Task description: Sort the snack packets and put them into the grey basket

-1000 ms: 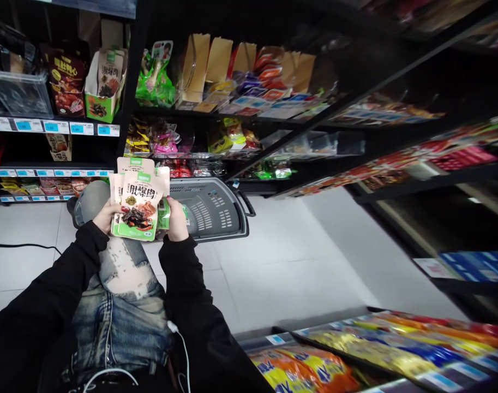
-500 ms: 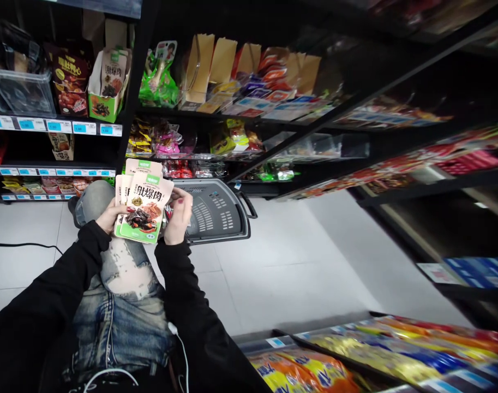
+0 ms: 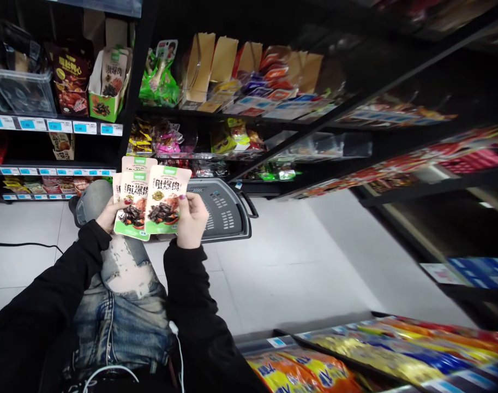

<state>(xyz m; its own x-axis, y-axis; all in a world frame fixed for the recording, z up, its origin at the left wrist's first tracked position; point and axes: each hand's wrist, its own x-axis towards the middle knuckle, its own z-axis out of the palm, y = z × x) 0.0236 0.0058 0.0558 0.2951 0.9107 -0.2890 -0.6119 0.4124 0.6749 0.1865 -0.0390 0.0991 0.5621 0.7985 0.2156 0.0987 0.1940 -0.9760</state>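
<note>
My left hand (image 3: 108, 214) is closed on several flat snack pouches (image 3: 131, 221), cream above and green below, with dark meat pictured on the front. Its thumb presses on the front pouch, and others peek out behind, fanned. Between the thumb and fingers of my right hand (image 3: 192, 219) is one more snack pouch (image 3: 167, 199) of the same kind, gripped at its right edge and overlapping the left hand's bunch. Beneath and behind this hand lies a grey shopping basket (image 3: 226, 215), partly covered by the hand and pouch.
Shelves of packaged snacks stand ahead, among them an open carton (image 3: 105, 103) of matching pouches and a clear plastic bin (image 3: 23, 90). A black basket handle (image 3: 251, 207) juts right over the tiled floor (image 3: 273, 284). Bright bagged snacks (image 3: 306, 371) lie at lower right.
My right hand has moved right with one pouch in its fingers, sliding it partly off the bunch. My left hand stays nearly in place with the rest.
</note>
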